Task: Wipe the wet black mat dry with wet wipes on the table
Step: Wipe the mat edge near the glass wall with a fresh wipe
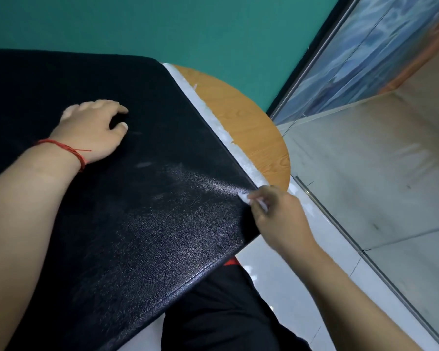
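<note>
Nearest, the mat [150,198] juts past the table over the person's lap, above black trousers [213,312]. That overhanging corner looks unsupported, so a hard downward stroke there could bend it or tip the mat toward the knees.

The right hand [276,214] works at the mat's right edge, close to that corner, with fingers pinched round a small bunched white wipe [243,197]. The wad is mostly hidden in the grip and sits right at the border. An outward stroke could carry it off the edge, or the fingers rather than the wipe could end up rubbing the surface. Being damp itself, the wipe may only spread moisture. Pale smears and a sheen show across the middle of the mat, though I cannot tell whether they are water or reflected light.

Farther in, the left hand [94,127] rests on the mat holding nothing, palm down and fingers loosely arched. It seems to be the only thing steadying the mat, and if it lifts, a sideways stroke may slide the mat.

Beyond, a ragged white strip [213,117] runs beside the mat's right edge on the round wooden table [251,122]. Its frayed bits could catch on the wipe and drag onto the mat.
</note>
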{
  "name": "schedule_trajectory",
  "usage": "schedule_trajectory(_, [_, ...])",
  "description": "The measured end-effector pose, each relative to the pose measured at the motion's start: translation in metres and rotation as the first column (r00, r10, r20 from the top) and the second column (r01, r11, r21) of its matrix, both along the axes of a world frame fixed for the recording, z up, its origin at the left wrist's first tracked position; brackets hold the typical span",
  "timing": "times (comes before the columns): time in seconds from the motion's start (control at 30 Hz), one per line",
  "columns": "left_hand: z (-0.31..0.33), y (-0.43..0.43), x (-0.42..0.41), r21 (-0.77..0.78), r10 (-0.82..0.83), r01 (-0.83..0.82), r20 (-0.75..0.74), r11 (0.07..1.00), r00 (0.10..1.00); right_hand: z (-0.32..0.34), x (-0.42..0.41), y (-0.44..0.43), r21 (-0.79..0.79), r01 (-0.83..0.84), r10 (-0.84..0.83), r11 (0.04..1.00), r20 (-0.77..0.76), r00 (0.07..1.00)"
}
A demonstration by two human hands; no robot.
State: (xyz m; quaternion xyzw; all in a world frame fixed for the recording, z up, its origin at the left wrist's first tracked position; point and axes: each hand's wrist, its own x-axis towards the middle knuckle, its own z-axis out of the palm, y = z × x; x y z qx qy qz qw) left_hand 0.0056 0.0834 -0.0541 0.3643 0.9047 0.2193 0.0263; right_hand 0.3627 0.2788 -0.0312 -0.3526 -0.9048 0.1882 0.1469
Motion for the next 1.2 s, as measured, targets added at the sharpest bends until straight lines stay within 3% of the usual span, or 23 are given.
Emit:
schedule_trajectory(0.27, [0.005,-0.002,0.001,0.058,0.029,-0.032,0.064,0.998,0.998,-0.004,-0.088,0.009,0.034,-0.036,0.036,0.999,-0.006,0.999])
schedule_trajectory(0.43, [0.01,-0.003,0.006,0.117,0.073,-0.091,0.151,0.989,0.986,-0.008,-0.142,-0.037,0.002,-0.317,0.316,0.949,-0.052,0.947])
schedule_trajectory(0.6, [0.015,-0.007,0.01,0.201,0.115,-0.182,0.304,0.963,0.946,-0.001,-0.145,-0.084,-0.081,-0.711,0.709,0.699,-0.048,0.703])
schedule_trajectory(0.73, [0.019,-0.008,0.009,0.217,0.121,-0.205,0.346,0.954,0.931,0.008,-0.122,-0.078,-0.223,-0.828,0.848,0.515,-0.008,0.529])
schedule_trajectory(0.8, [0.017,-0.008,0.009,0.224,0.124,-0.211,0.347,0.952,0.93,0.008,-0.121,-0.063,-0.224,-0.819,0.839,0.528,-0.01,0.543])
schedule_trajectory(0.9, [0.013,-0.006,0.007,0.248,0.117,-0.21,0.343,0.946,0.932,0.001,-0.141,-0.045,-0.12,-0.767,0.769,0.63,-0.043,0.638])
schedule_trajectory(1.2, [0.004,-0.004,0.001,0.344,0.128,-0.261,0.365,0.902,0.922,-0.009,-0.284,-0.033,0.077,-0.591,0.595,0.803,-0.061,0.801])
